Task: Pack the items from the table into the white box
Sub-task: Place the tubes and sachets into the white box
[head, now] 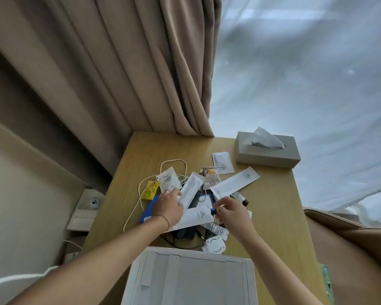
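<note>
my left hand (168, 206) grips a long white packet (190, 190); my right hand (230, 211) fingers pinch another packet (234, 183) above the tabletop (273, 212) pile. tangled cord (141, 190) may snag; white box (189, 280) waits nearest me.

Soft daylight through the sheer curtain (306, 73); wide-angle bending, slight blur.

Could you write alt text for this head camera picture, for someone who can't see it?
A person's left hand grips a long white packet and the right hand reaches into a heap of sachets and cables on a wooden table. An open white box sits nearest the camera, a grey tissue box at the far corner.
</note>
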Motion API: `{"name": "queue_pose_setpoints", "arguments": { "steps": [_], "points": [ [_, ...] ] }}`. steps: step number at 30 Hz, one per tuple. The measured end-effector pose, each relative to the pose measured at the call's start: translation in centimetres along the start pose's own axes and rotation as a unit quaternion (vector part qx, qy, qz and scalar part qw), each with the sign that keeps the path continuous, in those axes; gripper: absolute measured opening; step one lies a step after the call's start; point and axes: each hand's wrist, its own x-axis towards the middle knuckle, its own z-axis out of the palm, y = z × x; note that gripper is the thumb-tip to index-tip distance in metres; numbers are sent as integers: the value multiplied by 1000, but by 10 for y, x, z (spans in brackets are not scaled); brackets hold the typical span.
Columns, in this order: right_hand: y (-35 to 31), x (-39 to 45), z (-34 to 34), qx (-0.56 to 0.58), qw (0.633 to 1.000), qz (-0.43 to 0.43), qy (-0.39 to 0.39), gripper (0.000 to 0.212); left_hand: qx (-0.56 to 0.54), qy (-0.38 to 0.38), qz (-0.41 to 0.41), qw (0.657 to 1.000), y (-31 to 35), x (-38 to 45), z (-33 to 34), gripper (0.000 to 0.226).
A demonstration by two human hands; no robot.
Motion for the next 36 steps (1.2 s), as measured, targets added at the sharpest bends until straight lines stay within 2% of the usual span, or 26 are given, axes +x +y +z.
{"name": "queue_pose_setpoints", "arguments": {
  "steps": [5,9,12,16,21,27,32,36],
  "points": [
    [1,9,9,-21,999,2,-25,26,72,13,-28,997,7,18,8,49],
    [8,16,9,-86,996,-9,-39,25,118,16,-30,992,6,26,15,57],
    [10,22,12,-123,991,-18,-49,25,52,23,-35,998,6,29,16,54],
    [6,31,21,-202,977,-55,-51,25,-69,18,-44,996,2,29,8,26],
    [2,41,47,-329,921,-171,-122,35,-203,60,-52,976,-11,13,-16,24],
    [6,52,83,-436,851,-230,-181,59,-307,108,-82,942,-21,-21,-43,22],
    [10,62,103,-460,840,-246,-149,57,-387,136,-120,904,-28,-43,-62,17],
    [3,63,109,-454,848,-247,-120,49,-420,137,-136,887,-33,-57,-66,19]
  ]
}}
